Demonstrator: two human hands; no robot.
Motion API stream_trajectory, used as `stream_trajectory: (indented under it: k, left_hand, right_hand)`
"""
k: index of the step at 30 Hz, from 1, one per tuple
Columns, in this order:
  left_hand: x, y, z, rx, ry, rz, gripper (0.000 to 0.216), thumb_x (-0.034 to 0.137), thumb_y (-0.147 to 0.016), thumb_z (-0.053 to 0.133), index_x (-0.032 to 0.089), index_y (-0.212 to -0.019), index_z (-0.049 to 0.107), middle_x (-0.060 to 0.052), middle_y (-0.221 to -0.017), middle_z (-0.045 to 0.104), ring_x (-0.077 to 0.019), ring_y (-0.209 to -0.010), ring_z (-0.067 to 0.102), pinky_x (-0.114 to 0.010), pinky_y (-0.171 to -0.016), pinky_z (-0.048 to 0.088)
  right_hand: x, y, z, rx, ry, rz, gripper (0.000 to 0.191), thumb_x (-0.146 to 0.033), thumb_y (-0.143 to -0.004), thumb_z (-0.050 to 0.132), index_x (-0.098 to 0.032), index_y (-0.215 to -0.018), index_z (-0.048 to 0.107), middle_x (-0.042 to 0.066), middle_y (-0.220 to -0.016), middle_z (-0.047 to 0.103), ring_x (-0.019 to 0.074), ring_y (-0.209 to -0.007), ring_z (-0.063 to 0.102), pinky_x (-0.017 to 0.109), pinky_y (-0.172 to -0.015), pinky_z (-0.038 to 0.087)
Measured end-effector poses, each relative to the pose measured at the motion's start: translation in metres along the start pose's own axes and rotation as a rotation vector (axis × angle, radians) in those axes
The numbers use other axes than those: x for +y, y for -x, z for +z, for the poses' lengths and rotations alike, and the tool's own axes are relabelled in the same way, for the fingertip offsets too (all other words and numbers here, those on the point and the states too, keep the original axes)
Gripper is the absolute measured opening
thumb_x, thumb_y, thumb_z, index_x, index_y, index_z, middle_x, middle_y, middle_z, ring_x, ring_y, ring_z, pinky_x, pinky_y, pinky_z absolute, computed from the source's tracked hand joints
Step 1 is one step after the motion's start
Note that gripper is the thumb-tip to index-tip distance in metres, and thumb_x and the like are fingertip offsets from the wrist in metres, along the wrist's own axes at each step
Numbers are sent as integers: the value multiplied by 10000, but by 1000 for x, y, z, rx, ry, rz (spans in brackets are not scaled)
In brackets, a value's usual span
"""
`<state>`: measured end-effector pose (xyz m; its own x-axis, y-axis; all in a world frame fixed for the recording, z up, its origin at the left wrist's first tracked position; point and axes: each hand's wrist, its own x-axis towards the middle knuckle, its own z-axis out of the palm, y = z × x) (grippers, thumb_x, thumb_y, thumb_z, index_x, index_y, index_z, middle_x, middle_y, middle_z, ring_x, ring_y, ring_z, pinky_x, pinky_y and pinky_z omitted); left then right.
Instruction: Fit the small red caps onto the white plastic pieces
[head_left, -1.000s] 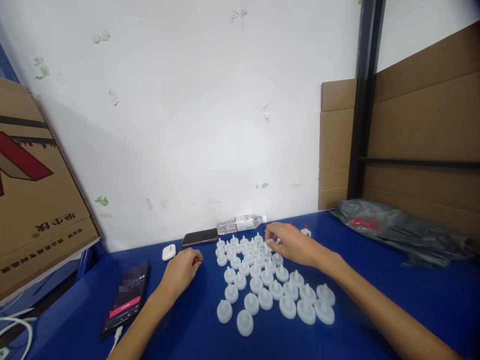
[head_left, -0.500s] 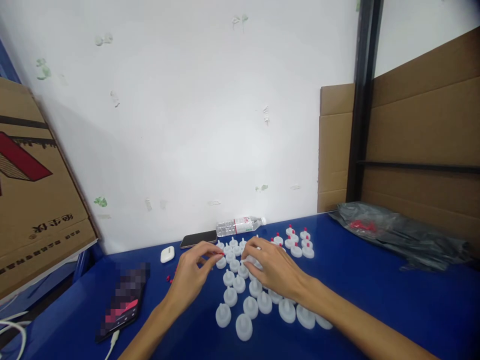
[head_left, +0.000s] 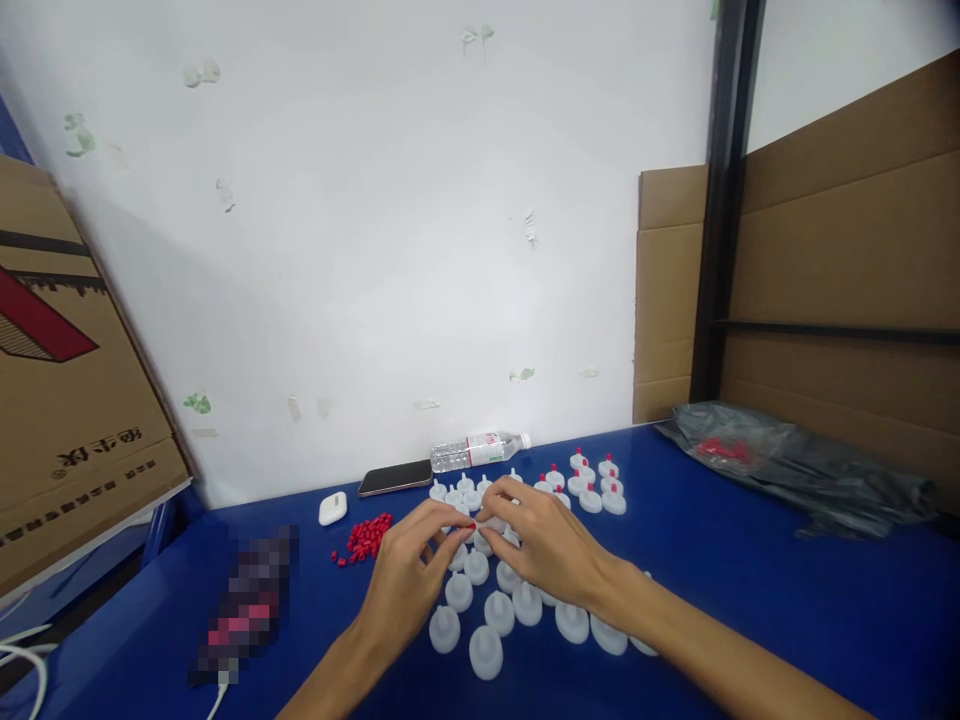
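Several white plastic caps (head_left: pixel 486 648) stand in rows on the blue table (head_left: pixel 750 600). My left hand (head_left: pixel 411 580) pinches a tiny red plug (head_left: pixel 472 526) between thumb and forefinger. My right hand (head_left: pixel 541 540) meets it, fingers closed on a white cap (head_left: pixel 491 522) above the rows. A heap of red plugs (head_left: pixel 366 536) lies left of the caps. Behind them, several caps fitted with red tips (head_left: pixel 596 482) stand in a group.
A phone on a cable (head_left: pixel 244 605) lies at the left, a second phone (head_left: pixel 395 477), a white earbud case (head_left: pixel 332 508) and a lying water bottle (head_left: pixel 480 449) near the wall. A black bag (head_left: pixel 802 465) sits at the right, cardboard boxes (head_left: pixel 67 380) at the left.
My right hand came back from the far caps with a white cap to the middle. My left hand left the red heap with a plug and met it.
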<state>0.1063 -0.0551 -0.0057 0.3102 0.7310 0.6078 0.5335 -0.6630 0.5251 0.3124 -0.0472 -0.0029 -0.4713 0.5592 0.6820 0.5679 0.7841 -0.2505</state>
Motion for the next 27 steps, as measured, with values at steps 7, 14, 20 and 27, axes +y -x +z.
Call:
stream_trajectory:
  k: [7,14,20,27]
  left_hand:
    - [-2,-1,-1,-12,88,-41,182,330,-929,628,201,-936,756,-58,-937,701,-122,-634,635,-223,-552,473]
    - [-1,-4,1,-34,405,-252,215,385,-852,705,181,-895,758,-46,-934,684,-93,-498,624,-205,-454,436]
    - [3,-6,-1,-52,476,-362,292,439,-794,745,161,-884,753,-74,-985,714,-76,-394,577,-194,-355,307]
    - [1,-6,-2,-108,443,-428,337,475,-805,737,163,-931,703,44,-420,551,-99,-346,477,-193,-390,305]
  right_hand:
    - [-1,1,2,27,-17,0,82,-169,-927,595,-203,-989,637,45,-1017,659,170,-826,656,277,-690,516]
    - [-1,2,1,44,-39,-21,90,-181,-956,569,-210,-1003,640,40,-1013,672,165,-848,662,272,-707,516]
    - [-1,4,2,44,-51,-15,149,-210,-972,553,-223,-1103,623,49,-1052,681,171,-877,673,275,-733,523]
    - [-3,5,-3,37,-69,-37,189,-270,-1021,464,-236,-1184,553,54,-1041,671,162,-798,637,271,-671,488]
